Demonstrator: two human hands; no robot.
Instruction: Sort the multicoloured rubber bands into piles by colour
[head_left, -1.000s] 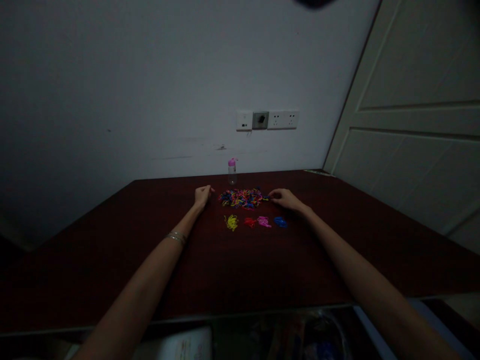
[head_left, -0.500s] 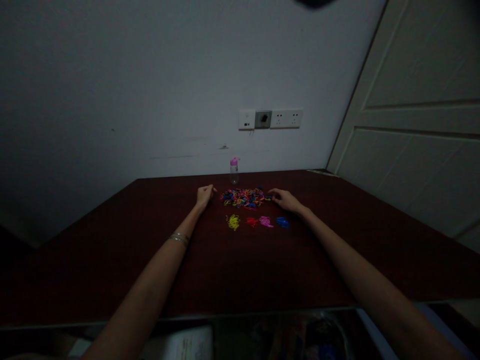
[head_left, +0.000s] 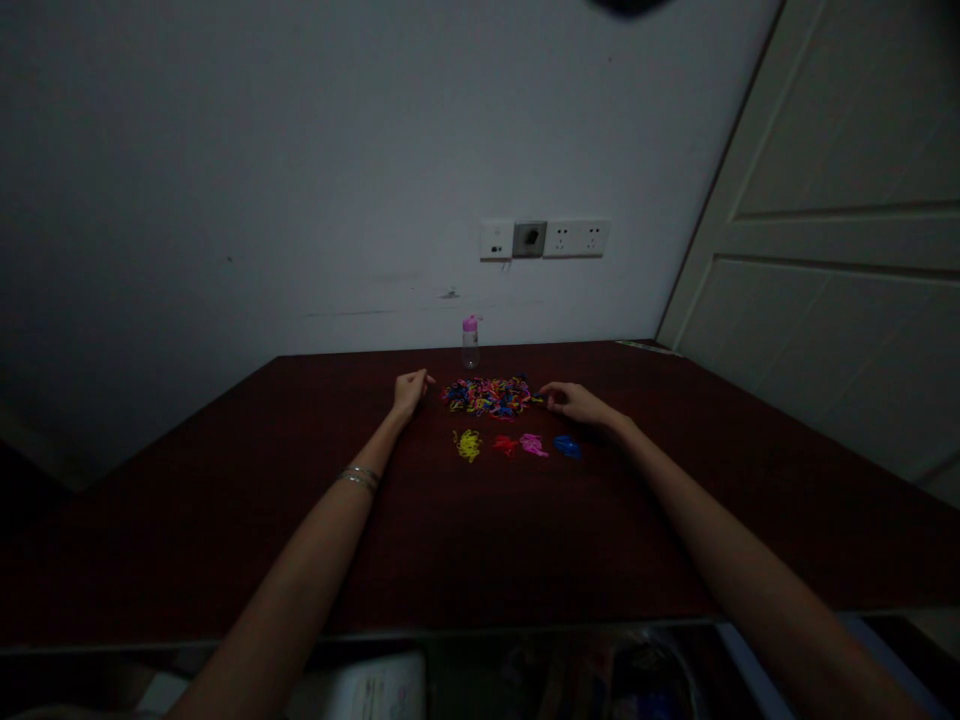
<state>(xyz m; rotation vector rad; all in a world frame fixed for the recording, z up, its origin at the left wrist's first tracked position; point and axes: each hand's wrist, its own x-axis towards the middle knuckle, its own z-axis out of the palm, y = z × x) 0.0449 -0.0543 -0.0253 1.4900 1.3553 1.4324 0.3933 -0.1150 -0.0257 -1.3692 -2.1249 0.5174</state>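
Note:
A mixed pile of small coloured loops (head_left: 489, 396), apparently rubber bands, lies toward the back of the dark red table. To its left rests my left hand (head_left: 412, 389), curled closed on the table, with nothing visible in it. My right hand (head_left: 576, 402) is at the pile's right edge, its fingers bent and its fingertips brought together near a few loose bands; anything between them is too small to make out. In front of the pile lie four separate heaps: yellow bands (head_left: 468, 445), red bands (head_left: 505, 445), pink bands (head_left: 534, 445) and blue bands (head_left: 567, 446).
A clear bottle with a pink cap (head_left: 470, 343) stands behind the pile. The table (head_left: 465, 540) meets a pale wall with a socket panel (head_left: 576, 239). A white panelled door (head_left: 832, 330) is on the right. Below the table's front edge is a white box (head_left: 379, 688).
My right fingertips have drawn closer together and lowered slightly at the pile's edge. My left hand stays in place. The view has shifted a little.

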